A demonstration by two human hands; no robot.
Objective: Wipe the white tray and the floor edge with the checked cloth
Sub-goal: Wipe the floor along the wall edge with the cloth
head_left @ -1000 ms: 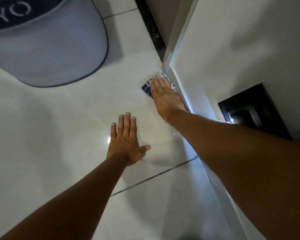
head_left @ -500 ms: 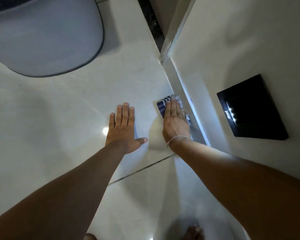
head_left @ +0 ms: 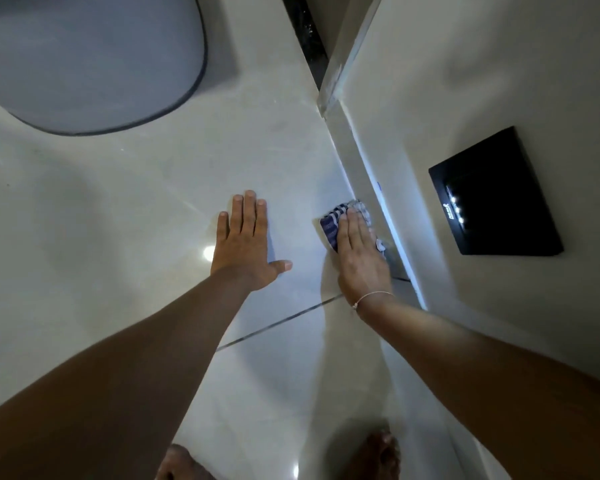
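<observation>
My right hand (head_left: 361, 258) lies flat, fingers together, pressing the blue-and-white checked cloth (head_left: 329, 225) onto the floor right beside the floor edge (head_left: 364, 168), where the tile meets the wall's skirting. Only the cloth's far and left parts show past my fingers. My left hand (head_left: 245, 247) rests palm down with fingers spread on the glossy white floor tile (head_left: 153, 188), a hand's width left of the cloth and holding nothing. No white tray is in view.
A grey mat with a dark border (head_left: 84, 60) lies at the far left. A black square light fitting (head_left: 492, 192) sits in the white wall on the right. A dark strip (head_left: 305, 36) runs by the wall corner. My bare feet (head_left: 381, 455) show at the bottom.
My right hand has pulled the cloth back along the floor edge, from the wall corner towards me. My left hand has stayed planted on the tile.
</observation>
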